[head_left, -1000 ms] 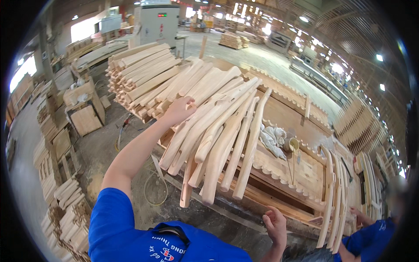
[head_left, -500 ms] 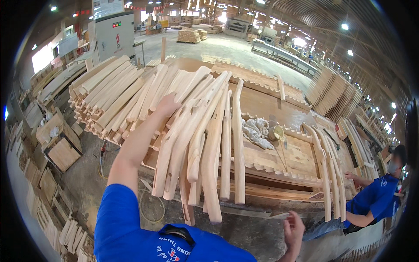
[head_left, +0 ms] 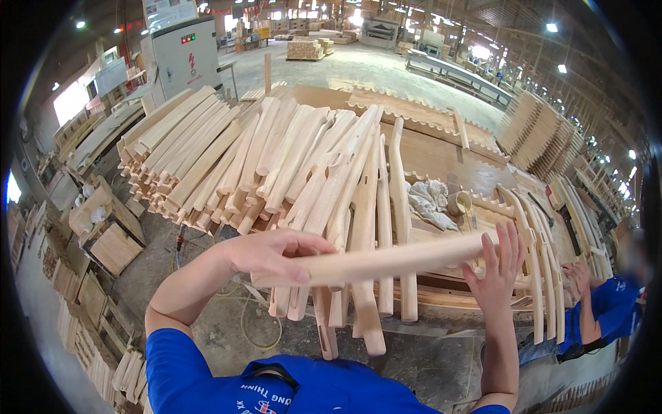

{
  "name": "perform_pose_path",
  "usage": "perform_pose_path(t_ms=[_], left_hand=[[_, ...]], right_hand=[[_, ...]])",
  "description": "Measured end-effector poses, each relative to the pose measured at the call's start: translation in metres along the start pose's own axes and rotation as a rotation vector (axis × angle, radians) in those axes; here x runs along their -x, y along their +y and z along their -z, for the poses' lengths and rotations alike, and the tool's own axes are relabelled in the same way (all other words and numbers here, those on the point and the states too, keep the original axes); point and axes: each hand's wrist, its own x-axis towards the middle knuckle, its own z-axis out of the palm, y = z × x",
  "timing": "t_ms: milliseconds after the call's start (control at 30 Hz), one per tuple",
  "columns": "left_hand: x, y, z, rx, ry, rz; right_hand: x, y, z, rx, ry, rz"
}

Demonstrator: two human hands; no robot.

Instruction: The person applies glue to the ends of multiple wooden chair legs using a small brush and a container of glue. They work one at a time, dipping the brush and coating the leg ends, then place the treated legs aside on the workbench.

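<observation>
A smooth, pale curved wooden furniture leg (head_left: 386, 263) is held crosswise in front of me, its middle and right part slightly blurred. My left hand (head_left: 279, 254) is closed around its left end, thumb on the near side. At the other end, my right hand (head_left: 498, 265) has its fingers stretched apart. They overlap the leg's tip; whether they touch it I cannot tell. Beneath the held leg lies a row of similar legs (head_left: 362, 207), some with slots cut in them, their near ends jutting past the table edge.
Stacked wooden pieces (head_left: 183, 138) fill the table's left side. Right of the row are a crumpled white cloth (head_left: 431, 203), a small cup (head_left: 459, 203) and scalloped wooden racks (head_left: 420, 114). Several curved legs (head_left: 534, 269) lean near a co-worker (head_left: 607, 310) in blue. A wooden crate (head_left: 110, 234) stands on the left.
My left hand has come back from the pile toward me and now grips a leg. My right hand has risen from low down to the leg's right end.
</observation>
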Motion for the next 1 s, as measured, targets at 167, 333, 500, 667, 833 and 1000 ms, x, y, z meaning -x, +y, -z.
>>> perform_pose_path(t_ms=[167,333,500,667,833,1000], left_hand=[[-0.020,-0.001,0.025,-0.341,-0.085,-0.129],[-0.056,-0.057,0.178,-1.104,1.174,-0.038],[-0.050,-0.096,0.265,-0.859,1.255,0.305],[-0.075,-0.088,0.278,-0.327,1.337,0.179],[-0.085,-0.061,0.291,-0.060,1.058,0.220],[-0.109,-0.059,0.286,-0.194,0.954,0.256]], right_hand=[[0.016,0.004,0.010,-0.027,-0.095,-0.082],[0.069,-0.005,0.025,0.088,-0.085,-0.341],[0.166,-0.015,0.050,0.145,-0.075,-0.668],[0.221,-0.027,0.095,0.294,-0.135,-0.910],[0.243,-0.023,0.097,0.327,-0.118,-1.093],[0.256,-0.007,0.094,0.157,-0.025,-1.477]])
